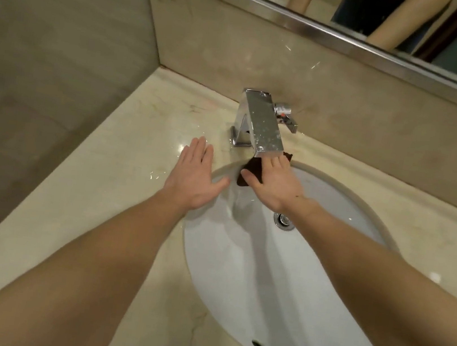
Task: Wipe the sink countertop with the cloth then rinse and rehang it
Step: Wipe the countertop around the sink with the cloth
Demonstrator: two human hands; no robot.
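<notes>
Cloth (253, 169) under right hand (274, 184), sink (324, 276) rim

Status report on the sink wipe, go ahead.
Left hand flat on countertop, empty. Right hand presses cloth at sink rim. Faucet spout overhangs fingers.

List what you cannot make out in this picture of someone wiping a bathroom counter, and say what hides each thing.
Head view:
- Most of the cloth: under the right hand and the tap.
- Where the cloth hangs: outside the frame.
- Whether water runs: the spout's mouth faces away.
- Counter on the right: cut off by the picture's edge.
- The left hand rests flat, empty.
</notes>
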